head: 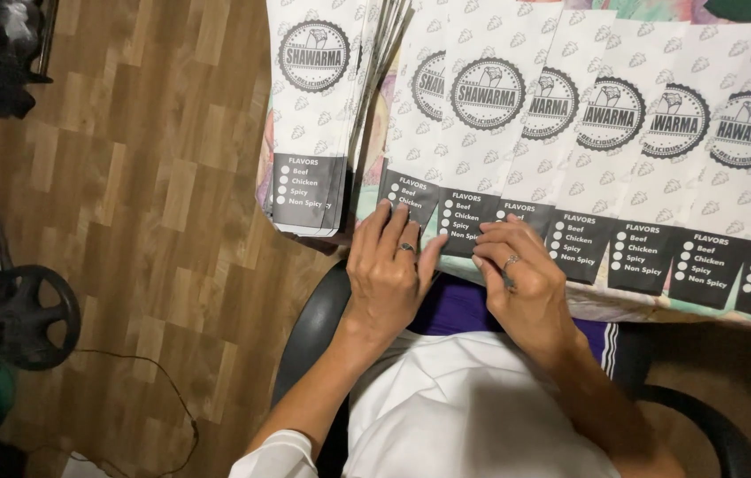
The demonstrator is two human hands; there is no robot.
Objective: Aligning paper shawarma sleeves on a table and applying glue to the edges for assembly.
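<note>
- The left hand [387, 270] lies flat with fingers spread, its fingertips pressing the dark bottom flaps of the leftmost paper sleeves [446, 133] in a fanned row, which seems to keep them from sliding.
- The right hand [526, 283] is curled, its fingertips pinching at the bottom edge of a neighbouring sleeve; I cannot tell whether it actually grips the flap or only rests on it.
- The row of sleeves [623, 159] runs overlapped along the near edge of the bench [623, 305], each one offset so that its dark printed flap stays exposed.
- A separate squared-up stack of sleeves [313, 115] sits just left of the row, near the left hand.
- The person sits in a black chair [309, 332] on a wooden floor [154, 221].
</note>
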